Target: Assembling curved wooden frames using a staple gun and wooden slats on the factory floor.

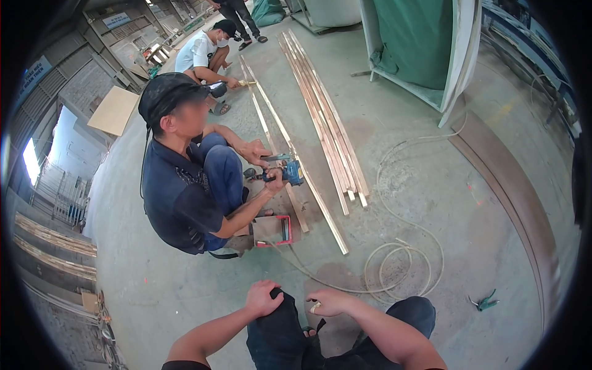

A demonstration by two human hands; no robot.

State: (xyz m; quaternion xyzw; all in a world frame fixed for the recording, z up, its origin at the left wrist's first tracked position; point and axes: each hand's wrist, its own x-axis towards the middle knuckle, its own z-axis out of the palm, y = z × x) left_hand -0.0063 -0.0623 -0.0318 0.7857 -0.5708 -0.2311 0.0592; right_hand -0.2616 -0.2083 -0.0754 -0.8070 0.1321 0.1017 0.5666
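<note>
My left hand (265,298) rests over my left knee, its fingers lying along the dark trousers (271,336), with nothing seen in it. Between my knees my right hand (333,302) has its fingers curled around a small pale yellow thing (315,307), too little of which shows to tell its kind. Ahead of me, a squatting co-worker in a black cap holds a blue power tool (291,173) against a long wooden strip (317,200). The co-worker's other hand (254,151) is over a second strip (296,206) beside it.
Several long wooden strips (327,123) lie side by side on the floor. A pale hose (431,256) coils right of my knees, near green-handled pliers (485,303). A red-edged box (285,229) stands by the co-worker. Another person (197,55) crouches farther back; a green-covered frame (413,55) stands right.
</note>
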